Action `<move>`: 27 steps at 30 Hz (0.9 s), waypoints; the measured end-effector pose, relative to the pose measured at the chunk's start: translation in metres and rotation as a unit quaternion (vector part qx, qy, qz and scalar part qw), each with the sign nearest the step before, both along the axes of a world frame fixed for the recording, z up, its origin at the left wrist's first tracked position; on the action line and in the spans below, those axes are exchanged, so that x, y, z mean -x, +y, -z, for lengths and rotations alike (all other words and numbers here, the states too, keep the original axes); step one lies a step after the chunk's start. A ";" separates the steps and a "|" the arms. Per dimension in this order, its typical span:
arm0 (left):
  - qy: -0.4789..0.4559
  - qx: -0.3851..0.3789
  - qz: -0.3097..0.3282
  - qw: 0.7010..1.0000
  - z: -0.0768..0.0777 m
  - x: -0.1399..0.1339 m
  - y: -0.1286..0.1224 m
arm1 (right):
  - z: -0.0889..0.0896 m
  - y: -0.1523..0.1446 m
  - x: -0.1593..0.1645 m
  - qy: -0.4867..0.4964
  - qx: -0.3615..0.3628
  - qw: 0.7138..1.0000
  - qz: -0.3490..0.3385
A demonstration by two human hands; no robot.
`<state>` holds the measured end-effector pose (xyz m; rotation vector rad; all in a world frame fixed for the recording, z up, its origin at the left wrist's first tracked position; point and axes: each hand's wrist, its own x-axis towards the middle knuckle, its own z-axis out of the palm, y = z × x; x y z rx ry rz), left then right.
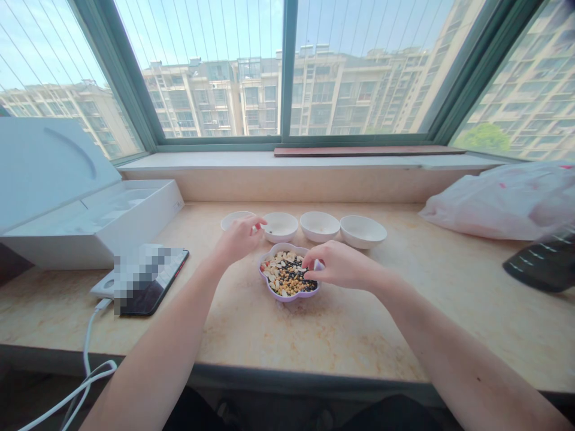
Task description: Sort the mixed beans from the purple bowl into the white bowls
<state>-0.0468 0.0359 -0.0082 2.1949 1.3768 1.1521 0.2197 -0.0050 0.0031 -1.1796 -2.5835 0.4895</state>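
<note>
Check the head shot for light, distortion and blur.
Head view: daylight from the window, sky bright and pale; head view: side frame leans outward, likely partly wide-angle stretch; head view: square blocks hide part of the phone; head view: seeds in the purple bowl look slightly soft.

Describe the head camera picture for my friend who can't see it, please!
A person's right hand is at a purple bowl of mixed seeds. The left hand partly hides the leftmost of four white bowls in a row. Behind is a window.
</note>
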 end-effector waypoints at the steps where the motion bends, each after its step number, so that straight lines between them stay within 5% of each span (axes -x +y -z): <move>1: -0.006 0.009 0.023 1.000 0.000 -0.004 -0.003 | 0.000 -0.001 0.000 -0.016 -0.005 1.000 -0.001; 17: 0.049 0.052 0.058 0.996 0.009 -0.016 -0.009 | 0.010 0.001 0.006 -0.033 -0.025 0.999 0.001; 23: 0.067 0.057 0.053 0.995 0.008 -0.015 -0.009 | 0.005 0.005 0.006 0.151 0.078 0.985 0.031; 27: 0.058 0.056 0.061 0.995 0.008 -0.013 -0.009 | 0.001 0.008 0.007 0.327 0.219 0.918 0.053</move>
